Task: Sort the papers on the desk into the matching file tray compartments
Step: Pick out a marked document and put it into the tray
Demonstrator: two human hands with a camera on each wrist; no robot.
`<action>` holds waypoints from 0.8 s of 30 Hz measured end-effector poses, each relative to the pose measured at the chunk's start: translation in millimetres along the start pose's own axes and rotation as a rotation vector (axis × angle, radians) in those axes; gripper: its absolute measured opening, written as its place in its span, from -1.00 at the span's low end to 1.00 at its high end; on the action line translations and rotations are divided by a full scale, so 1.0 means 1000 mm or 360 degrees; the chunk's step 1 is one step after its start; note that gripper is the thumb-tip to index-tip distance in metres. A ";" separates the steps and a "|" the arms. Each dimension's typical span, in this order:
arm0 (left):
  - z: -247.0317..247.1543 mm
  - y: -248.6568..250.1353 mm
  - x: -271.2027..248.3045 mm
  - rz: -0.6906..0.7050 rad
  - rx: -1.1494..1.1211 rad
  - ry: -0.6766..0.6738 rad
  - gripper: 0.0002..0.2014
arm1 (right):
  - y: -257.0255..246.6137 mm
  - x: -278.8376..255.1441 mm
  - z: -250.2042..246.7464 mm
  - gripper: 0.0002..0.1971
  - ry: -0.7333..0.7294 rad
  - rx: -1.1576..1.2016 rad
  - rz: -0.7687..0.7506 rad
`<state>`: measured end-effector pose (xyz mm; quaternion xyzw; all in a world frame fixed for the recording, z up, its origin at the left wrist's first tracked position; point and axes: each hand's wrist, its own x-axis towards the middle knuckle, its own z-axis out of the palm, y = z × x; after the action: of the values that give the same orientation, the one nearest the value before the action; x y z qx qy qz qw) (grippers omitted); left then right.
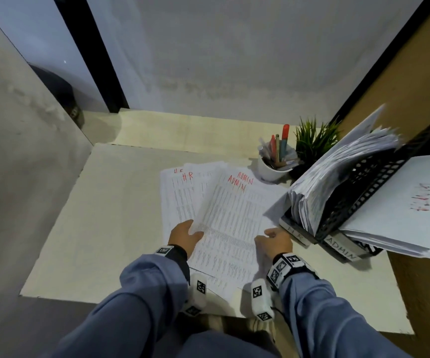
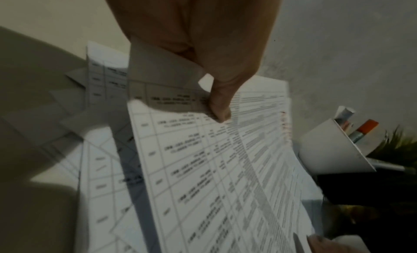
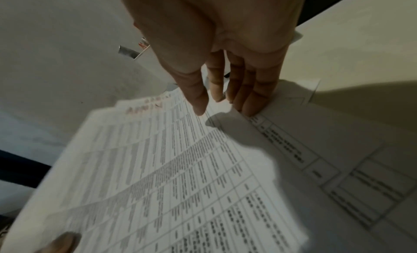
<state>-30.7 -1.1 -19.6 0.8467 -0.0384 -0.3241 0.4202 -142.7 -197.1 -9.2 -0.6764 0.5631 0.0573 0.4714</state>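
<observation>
Head view shows the counter (image 1: 121, 228) with the loose papers (image 1: 183, 197) spread in front of both hands, and the black file tray (image 1: 364, 192) standing tilted to the right of the right hand (image 1: 276, 241), with its labels HR and ADMIN facing the person. The tray already holds thick bundles of sheets.

The step in hand seems to be lifting the top sheet (image 1: 229, 218), which carries ADMIN in red at its far end. To do it well, the person should separate only this one sheet from the ones under it, read the red word, keep the sheet flat with both hands, and bring it to the compartment marked ADMIN, the one farther right of the right hand. The sheet is thin and will bend if held by one corner only.

The left hand (image 2: 203, 43) is a closed grip: thumb and fingers pinch the near left edge of this sheet and raise it a little. The right hand lies open, its straight fingertips (image 3: 252, 110) pressing on the right edge of the papers, just before the tray. Both forearms reach forward, nearly parallel, with the lifted sheet between the two hands.
</observation>
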 end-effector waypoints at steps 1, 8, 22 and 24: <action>-0.003 -0.001 -0.001 0.0021 -0.0048 -0.0019 -0.88 | -0.002 -0.002 -0.002 -0.54 -0.0005 0.0053 0.0023; -0.015 -0.015 -0.012 -0.0021 -0.0377 -0.0194 -0.69 | -0.004 0.000 -0.008 -0.44 -0.0158 0.0835 0.0076; -0.029 0.004 -0.006 -0.0252 -0.0628 -0.0458 -0.61 | 0.000 0.012 -0.006 -0.68 -0.0395 0.0823 0.0032; -0.029 0.014 0.001 -0.0348 -0.0829 -0.0382 -0.42 | -0.002 0.011 -0.011 -0.66 -0.0355 0.0756 0.0053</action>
<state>-10.2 9.7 3.2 0.6651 0.0878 -0.4641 0.5784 -142.5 -213.1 -8.8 -0.5268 0.5163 0.0054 0.6752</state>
